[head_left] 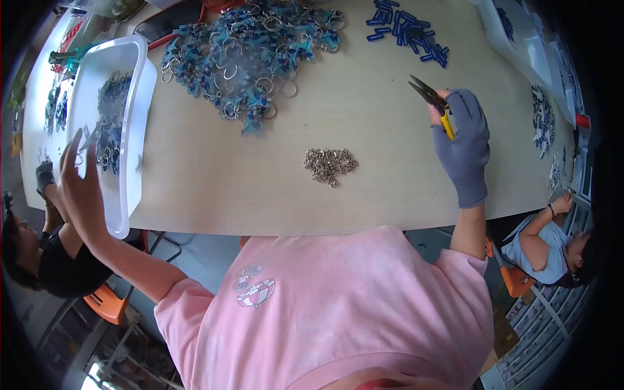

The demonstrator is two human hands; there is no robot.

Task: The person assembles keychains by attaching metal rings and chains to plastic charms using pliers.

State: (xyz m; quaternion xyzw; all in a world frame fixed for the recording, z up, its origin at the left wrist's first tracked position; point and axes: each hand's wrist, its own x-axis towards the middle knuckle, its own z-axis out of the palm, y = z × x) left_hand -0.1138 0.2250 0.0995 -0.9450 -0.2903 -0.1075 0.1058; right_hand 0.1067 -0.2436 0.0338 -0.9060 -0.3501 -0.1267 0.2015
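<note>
My right hand [463, 146], in a grey glove, is closed round needle-nose pliers [434, 101] with dark jaws and a yellow handle. The jaws point up and left over the table. At the left, my bare left hand [81, 188] reaches over a white plastic tub [134, 130], its fingers apart. A small translucent piece [90, 140] shows close by its fingertips; I cannot tell whether it touches them. Inside the tub lie blue and clear keychains [112, 123] with metal rings. Between my hands sits a small heap of silver chain links and clasps [329, 166].
A large pile of blue translucent keychains with rings [250, 58] covers the far middle of the table. Several dark blue tags [409, 31] lie at the far right. Co-workers sit at both sides, with more parts [543, 120] by the right edge.
</note>
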